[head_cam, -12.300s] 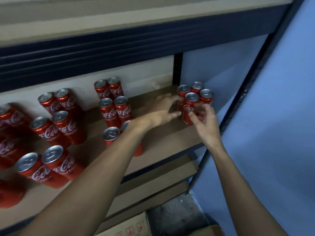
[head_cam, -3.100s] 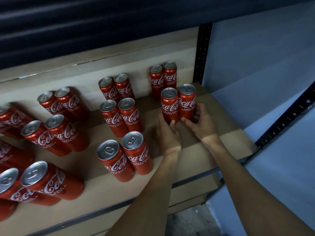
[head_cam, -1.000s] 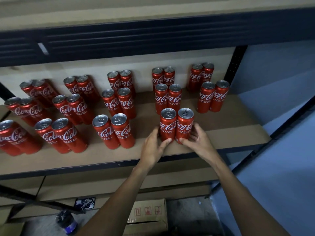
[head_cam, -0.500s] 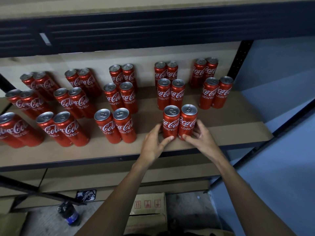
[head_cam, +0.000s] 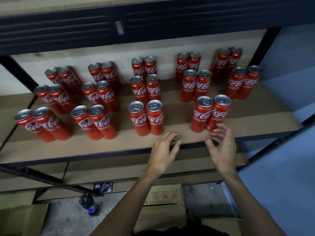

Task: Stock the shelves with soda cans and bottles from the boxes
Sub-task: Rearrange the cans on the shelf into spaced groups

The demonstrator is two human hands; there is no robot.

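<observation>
Head view: red slim cans (head_cam: 146, 92) stand upright in pairs on the shelf (head_cam: 85, 149), in five columns running front to back. Four columns hold three pairs; the rightmost holds two, with bare board in front of it. The right front pair (head_cam: 211, 114) stands close to the shelf's front edge, the two cans touching.

Right hand (head_cam: 221, 147) hovers just below that pair with its fingers loosely curled and grasping nothing. The fingertips are blurred near the can base, so contact cannot be told. Left hand (head_cam: 163, 150) is over the front edge between the two nearest pairs, fingers relaxed, holding nothing.

Below, on the floor: a cardboard box (head_cam: 163, 196) and a dark bottle (head_cam: 89, 205).

Risks, as I judge them:
- The cans are tall and narrow, so a brush from the curled right fingers could tip one into its partner, or off the edge.
- Reaching past the front row for the free slot risks a wrist or forearm clipping a can top — approach from the right side instead.
</observation>
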